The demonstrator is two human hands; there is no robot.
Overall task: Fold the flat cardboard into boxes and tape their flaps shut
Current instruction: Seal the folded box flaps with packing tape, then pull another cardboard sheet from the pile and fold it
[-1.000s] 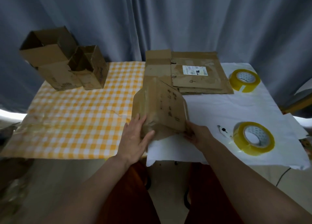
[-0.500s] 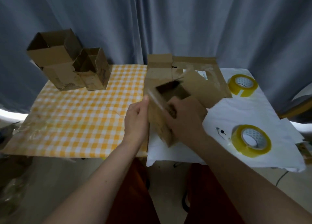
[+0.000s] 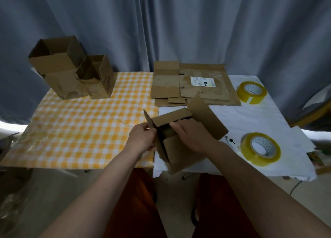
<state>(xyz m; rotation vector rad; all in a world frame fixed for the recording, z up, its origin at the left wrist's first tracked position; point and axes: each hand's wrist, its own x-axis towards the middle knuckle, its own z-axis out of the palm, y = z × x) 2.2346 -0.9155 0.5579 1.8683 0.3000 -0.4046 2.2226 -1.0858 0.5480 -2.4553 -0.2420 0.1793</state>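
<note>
I hold a small brown cardboard box (image 3: 180, 153) above the table's near edge, its open end turned up and away from me. My left hand (image 3: 142, 139) grips its left flap and side wall. My right hand (image 3: 192, 135) lies over the opening with its fingers curled onto a flap inside. One long flap (image 3: 207, 117) sticks up to the right. A stack of flat cardboard (image 3: 193, 84) lies at the back of the table. Two yellow tape rolls sit on the white cloth, one near (image 3: 260, 149) and one far (image 3: 251, 92).
Two folded open boxes (image 3: 71, 71) stand at the back left on the yellow checked cloth (image 3: 86, 126). A small black-tipped tool (image 3: 230, 141) lies beside the near tape roll. Grey curtains hang behind the table. My legs are under the near edge.
The flat cardboard piece has been opened into a box shape and lifted. My right hand moved from its lower right corner onto the open end, and my left hand shifted to the left flap.
</note>
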